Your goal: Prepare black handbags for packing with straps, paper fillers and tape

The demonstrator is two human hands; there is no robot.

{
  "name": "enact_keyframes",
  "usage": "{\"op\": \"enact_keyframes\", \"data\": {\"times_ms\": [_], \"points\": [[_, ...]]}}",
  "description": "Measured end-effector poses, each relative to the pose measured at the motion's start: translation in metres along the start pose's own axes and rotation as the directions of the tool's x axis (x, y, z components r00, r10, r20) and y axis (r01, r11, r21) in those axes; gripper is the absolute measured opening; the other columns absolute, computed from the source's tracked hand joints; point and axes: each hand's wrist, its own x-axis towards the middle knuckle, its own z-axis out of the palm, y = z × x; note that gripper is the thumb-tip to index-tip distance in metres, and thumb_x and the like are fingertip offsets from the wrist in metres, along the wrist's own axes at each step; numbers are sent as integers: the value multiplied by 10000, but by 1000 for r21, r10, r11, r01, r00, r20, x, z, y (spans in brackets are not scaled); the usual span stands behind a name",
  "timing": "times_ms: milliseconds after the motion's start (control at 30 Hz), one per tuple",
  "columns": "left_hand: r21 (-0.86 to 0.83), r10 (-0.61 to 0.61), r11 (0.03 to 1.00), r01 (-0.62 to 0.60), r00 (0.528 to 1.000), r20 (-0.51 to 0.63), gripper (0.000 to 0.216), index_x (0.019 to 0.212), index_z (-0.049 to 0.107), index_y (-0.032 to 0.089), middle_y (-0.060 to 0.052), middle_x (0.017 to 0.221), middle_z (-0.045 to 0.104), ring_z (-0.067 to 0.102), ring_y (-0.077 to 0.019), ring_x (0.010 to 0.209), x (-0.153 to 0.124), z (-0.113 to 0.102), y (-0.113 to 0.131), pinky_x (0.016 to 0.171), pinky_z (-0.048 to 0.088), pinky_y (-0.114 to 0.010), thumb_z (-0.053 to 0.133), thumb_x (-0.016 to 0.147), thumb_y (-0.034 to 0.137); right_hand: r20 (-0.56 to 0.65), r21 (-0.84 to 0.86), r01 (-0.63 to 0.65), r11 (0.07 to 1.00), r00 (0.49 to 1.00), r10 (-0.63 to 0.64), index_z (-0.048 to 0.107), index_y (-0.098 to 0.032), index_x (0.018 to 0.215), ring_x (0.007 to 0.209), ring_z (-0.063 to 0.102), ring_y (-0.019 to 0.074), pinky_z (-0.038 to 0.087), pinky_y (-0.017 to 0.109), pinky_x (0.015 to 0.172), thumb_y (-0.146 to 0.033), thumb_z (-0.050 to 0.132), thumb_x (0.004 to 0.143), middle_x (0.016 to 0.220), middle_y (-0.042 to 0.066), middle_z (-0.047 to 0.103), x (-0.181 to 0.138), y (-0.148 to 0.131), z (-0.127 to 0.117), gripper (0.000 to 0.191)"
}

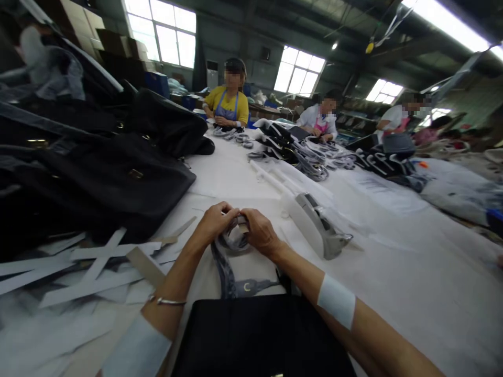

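Observation:
Both hands meet over a coiled bag strap (pixel 226 275) that looks wrapped in clear film. My left hand (pixel 215 224) pinches the coil's upper left side. Opposite it, my right hand (pixel 260 233) grips the upper right, its fingertips almost touching the left ones. A small tan piece (pixel 242 225) shows inside the loop by the right fingers; what it is I cannot make out. The strap's tail runs down towards a black bag (pixel 261 337) lying nearest me, and a grey tab with a gold-coloured fitting (pixel 247 287) lies at the bag's far edge.
A tape dispenser (pixel 320 225) stands right of my hands on the white tabletop (pixel 393 293). Black bags (pixel 118 178) are heaped at left, above loose paper strips (pixel 102 256). Further off lie piled straps (pixel 306 157). Several people sit across the table, one in a yellow top (pixel 231 107).

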Motion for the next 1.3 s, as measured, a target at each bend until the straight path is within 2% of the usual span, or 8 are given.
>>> {"op": "enact_keyframes", "data": {"times_ms": [100,267,367,500,733,1067,1167,1300], "points": [[-21,-86,996,85,996,-32,341,680,557,180,0,636,585,534,-173,650,2,1,-9,616,395,-274,527,760,510,-42,6,102,995,994,-101,559,-170,1075,928,594,205,495,346,847,-84,420,873,960,94,643,0,-3,-3,260],[-205,-66,972,118,968,243,388,614,612,179,-25,582,618,571,-185,645,-5,0,-16,683,438,-292,473,825,473,-79,28,155,987,985,-153,585,-197,1061,972,590,201,505,362,879,-94,421,905,1002,86,650,-1,-6,-7,249],[-358,-23,923,138,951,308,369,727,656,162,-23,686,664,575,-170,695,-9,0,-16,714,454,-282,493,815,481,-96,40,202,979,976,-198,590,-202,1043,1005,580,203,507,367,891,-93,446,902,1024,85,651,-2,-5,-9,229],[-513,-40,830,220,940,338,381,771,632,121,-20,672,627,520,-130,604,-8,0,-18,612,434,-262,620,698,495,-69,40,223,974,973,-220,606,-210,1036,1016,579,198,504,362,893,-97,440,908,1049,83,654,-2,-8,-11,239],[-612,-128,750,250,963,236,403,674,580,123,4,575,554,467,-96,529,-3,10,-23,510,362,-220,743,556,472,-27,3,216,976,976,-216,622,-204,993,1009,586,207,486,366,880,-128,442,930,1030,82,668,2,-15,-14,205],[-467,-161,873,141,987,-3,302,567,519,151,66,499,426,338,-65,475,5,28,-32,468,253,-204,655,578,421,-30,49,296,954,955,-295,619,-208,1110,1097,578,208,474,386,969,-125,514,903,1127,76,667,-8,-4,-21,247],[-396,-142,910,123,990,-19,260,557,520,157,61,506,432,347,-75,491,4,27,-30,474,253,-209,635,583,389,-39,85,232,969,973,-229,658,-231,1017,1023,611,198,471,387,950,-172,543,911,1039,53,700,-9,-6,-22,168],[-292,-116,951,100,993,-36,194,583,568,160,40,532,491,411,-102,535,0,24,-24,502,291,-218,623,596,346,55,169,22,985,998,-32,700,-226,892,837,614,179,479,335,823,-198,593,890,846,40,701,0,-9,-25,111]]}}
